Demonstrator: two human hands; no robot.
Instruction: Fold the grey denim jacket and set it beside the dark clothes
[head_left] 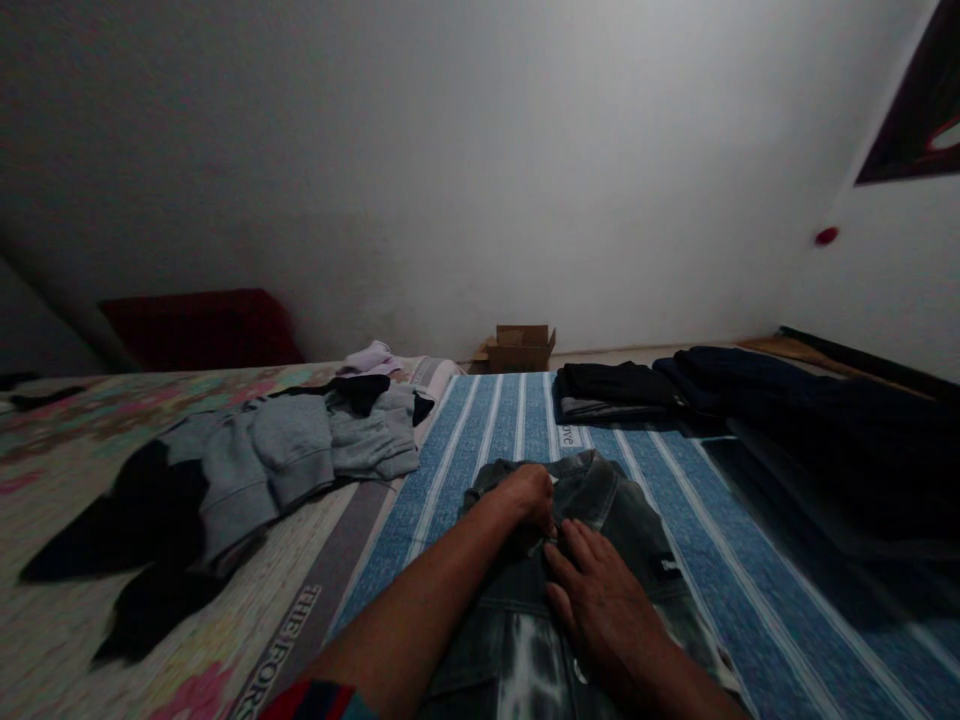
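Grey and black clothes (247, 480) lie left of our faded dark denim garment (592, 520). Its length runs away from us; our left hand (529, 495) pinches its middle, and our right hand (600, 590) presses flat alongside.

On the bed's blue striped sheet (525, 420) lies a dark washed denim garment (600, 500). The left hand (529, 495) pinches its front near the collar; the right hand (600, 600) rests flat on it. Grey clothes (300, 455) lie heaped to the left.
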